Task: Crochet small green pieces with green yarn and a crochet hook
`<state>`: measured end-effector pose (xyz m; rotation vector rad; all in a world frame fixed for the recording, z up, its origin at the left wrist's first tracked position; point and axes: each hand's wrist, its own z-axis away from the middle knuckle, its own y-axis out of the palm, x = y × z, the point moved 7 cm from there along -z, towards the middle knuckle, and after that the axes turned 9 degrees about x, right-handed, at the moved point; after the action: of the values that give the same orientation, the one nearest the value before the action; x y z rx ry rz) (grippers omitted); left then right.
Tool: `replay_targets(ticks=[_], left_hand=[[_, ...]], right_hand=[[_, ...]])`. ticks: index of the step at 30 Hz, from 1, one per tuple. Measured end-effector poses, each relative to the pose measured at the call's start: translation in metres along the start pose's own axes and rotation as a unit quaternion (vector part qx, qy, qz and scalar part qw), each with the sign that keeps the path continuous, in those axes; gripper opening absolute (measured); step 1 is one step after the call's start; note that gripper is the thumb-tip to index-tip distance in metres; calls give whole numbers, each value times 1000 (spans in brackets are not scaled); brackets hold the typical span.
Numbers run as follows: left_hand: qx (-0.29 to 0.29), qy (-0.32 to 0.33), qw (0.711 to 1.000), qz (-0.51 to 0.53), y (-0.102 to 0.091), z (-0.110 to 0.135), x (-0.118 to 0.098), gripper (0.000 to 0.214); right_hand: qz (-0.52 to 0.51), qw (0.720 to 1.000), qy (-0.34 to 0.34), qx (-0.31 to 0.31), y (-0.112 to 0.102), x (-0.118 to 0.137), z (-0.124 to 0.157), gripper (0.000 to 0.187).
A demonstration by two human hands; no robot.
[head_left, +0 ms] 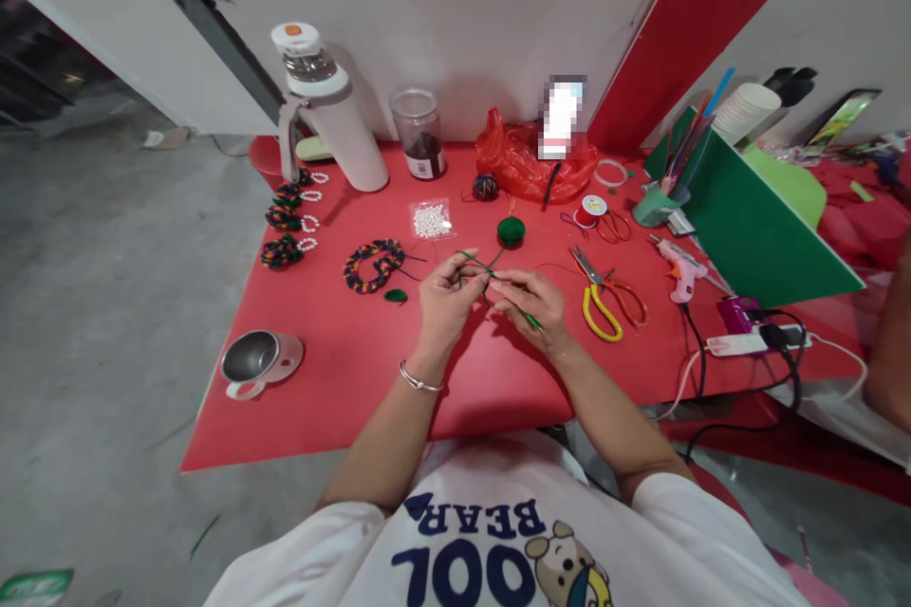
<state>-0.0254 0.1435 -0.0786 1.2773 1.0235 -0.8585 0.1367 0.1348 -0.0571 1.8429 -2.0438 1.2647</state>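
My left hand point(450, 303) pinches green yarn point(468, 255), with a loop of it stretched over the fingers. In my right hand point(539, 297) is a crochet hook point(532, 321) with a green handle, its tip meeting the yarn between both hands. A strand runs back to a green yarn ball point(511, 230) just beyond my fingers. Left of my left hand lie a small green crocheted leaf point(397, 296) and a curved multicoloured crocheted strip point(354, 277). Scissors point(594, 289) with yellow and orange handles rest to the right of my right hand.
A mug point(288, 356) stands at the left edge, with a white bottle point(342, 123) and a jar point(418, 137) behind. A bag of white beads point(431, 220) lies mid-table. A pink glue gun point(683, 270) and a power strip point(744, 342) with cords occupy the right.
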Motion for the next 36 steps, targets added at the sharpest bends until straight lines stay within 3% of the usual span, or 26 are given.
replay_targets(ticks=[5, 11, 16, 21, 30, 36], left_hand=[[2, -1, 1000, 6, -1, 1, 0, 46], [2, -9, 999, 44, 3, 2, -1, 48], [52, -93, 985, 139, 10, 2, 5, 49], [92, -156, 975, 130, 8, 2, 4, 49], [76, -128, 988, 42, -4, -2, 4, 45], [49, -96, 994, -22, -8, -3, 1, 44]], right_hand=[[76, 997, -13, -26, -1, 0, 6, 27], [95, 995, 3, -4, 4, -2, 6, 24], [89, 995, -40, -16, 4, 4, 6, 26], [48, 998, -27, 20, 0, -4, 6, 28], [61, 993, -83, 57, -11, -1, -5, 30], [90, 988, -82, 99, -5, -3, -6, 26]])
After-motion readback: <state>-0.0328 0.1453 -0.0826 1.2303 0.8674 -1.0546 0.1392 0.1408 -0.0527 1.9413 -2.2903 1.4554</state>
